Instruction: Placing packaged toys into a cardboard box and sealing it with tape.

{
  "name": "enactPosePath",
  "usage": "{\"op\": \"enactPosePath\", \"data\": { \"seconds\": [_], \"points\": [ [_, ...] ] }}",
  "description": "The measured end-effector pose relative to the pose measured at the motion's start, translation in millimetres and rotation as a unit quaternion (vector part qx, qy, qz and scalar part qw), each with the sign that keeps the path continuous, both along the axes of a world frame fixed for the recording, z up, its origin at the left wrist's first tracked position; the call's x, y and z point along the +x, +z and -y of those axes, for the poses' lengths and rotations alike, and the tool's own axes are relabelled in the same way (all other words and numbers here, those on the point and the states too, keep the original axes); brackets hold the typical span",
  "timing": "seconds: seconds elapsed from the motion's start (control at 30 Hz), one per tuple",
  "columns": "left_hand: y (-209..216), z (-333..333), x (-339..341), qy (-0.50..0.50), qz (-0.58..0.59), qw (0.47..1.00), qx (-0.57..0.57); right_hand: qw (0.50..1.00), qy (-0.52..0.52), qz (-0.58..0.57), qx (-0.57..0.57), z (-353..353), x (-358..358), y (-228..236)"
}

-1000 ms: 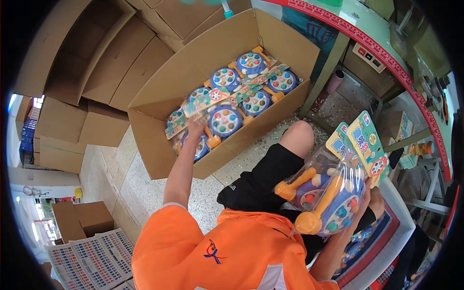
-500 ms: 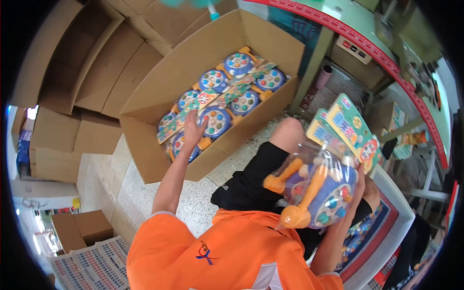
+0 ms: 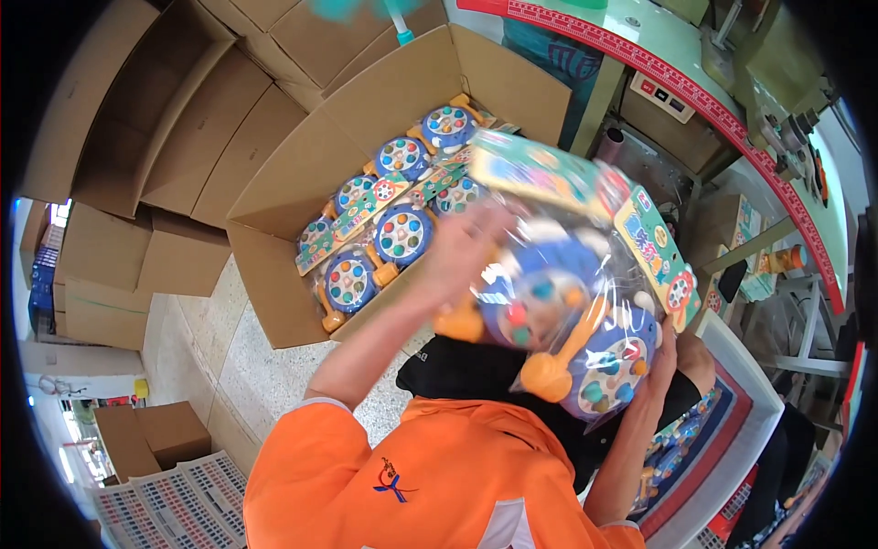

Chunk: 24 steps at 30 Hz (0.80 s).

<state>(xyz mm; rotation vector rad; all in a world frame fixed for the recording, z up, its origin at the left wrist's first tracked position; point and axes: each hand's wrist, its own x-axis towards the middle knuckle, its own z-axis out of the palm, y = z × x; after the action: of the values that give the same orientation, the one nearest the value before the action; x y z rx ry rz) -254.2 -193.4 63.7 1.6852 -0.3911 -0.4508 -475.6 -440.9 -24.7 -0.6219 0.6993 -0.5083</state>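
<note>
My left hand (image 3: 471,245), blurred by motion, is closed at the left side of a bagged toy (image 3: 541,291). That toy is blue and round with coloured buttons and an orange hammer, in a clear bag under a green and yellow header card (image 3: 540,176). Its fingertips are hard to make out. My right hand (image 3: 666,355) grips a second bagged hammer toy (image 3: 615,371) by its right edge, over my lap. The second toy's header card (image 3: 657,259) stands up above it. At front left, an open cardboard box (image 3: 315,160) holds several such toys (image 3: 402,233) in rows.
A white-rimmed bin (image 3: 764,403) with more toys stands at my right. Beyond it is a green table (image 3: 631,20) with a red edge. Stacked cartons (image 3: 197,137) fill the far left, and printed sheets (image 3: 174,499) lie at the lower left.
My left hand has moved right from the box to the bagged toys on my lap. One toy has shifted left, apart from the other, its card swinging toward the box.
</note>
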Motion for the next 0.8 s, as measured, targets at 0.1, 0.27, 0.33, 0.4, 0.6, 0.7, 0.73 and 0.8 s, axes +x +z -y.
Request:
{"op": "enactPosePath", "data": {
  "seconds": [0.1,0.27,0.33,0.4,0.6,0.7,0.73,0.8],
  "points": [
    [-5.2,-34.4,83.2,0.173,0.034,0.984,-0.013,1.000,0.006,0.009,-0.002,23.4,-20.7,-21.9],
    [-128.2,-95.1,225.1,0.274,0.032,0.947,-0.165,0.999,0.005,0.038,0.001,26.5,-10.0,-17.5],
    [-168.4,-100.0,242.9,0.288,0.058,0.942,-0.162,0.999,0.001,0.035,0.002,26.2,-5.0,-17.0],
    [-204.2,-84.8,240.8,0.352,0.022,0.932,-0.086,1.000,-0.010,0.028,0.001,27.7,-5.4,-17.7],
    [-280.7,-98.4,202.0,0.259,0.028,0.898,0.354,1.000,-0.020,-0.012,0.012,28.5,7.8,-18.9],
    [-272.7,-92.0,179.0,0.215,0.221,0.816,0.488,1.000,-0.007,0.006,0.016,27.5,6.1,-17.5],
    [-267.0,-91.5,172.5,0.215,0.222,0.816,0.487,1.000,-0.004,0.009,0.025,28.0,7.4,-17.7],
    [-255.1,-92.2,157.2,0.167,0.242,0.841,0.454,0.999,0.003,0.017,0.043,28.8,10.1,-16.9]
  ]
}}
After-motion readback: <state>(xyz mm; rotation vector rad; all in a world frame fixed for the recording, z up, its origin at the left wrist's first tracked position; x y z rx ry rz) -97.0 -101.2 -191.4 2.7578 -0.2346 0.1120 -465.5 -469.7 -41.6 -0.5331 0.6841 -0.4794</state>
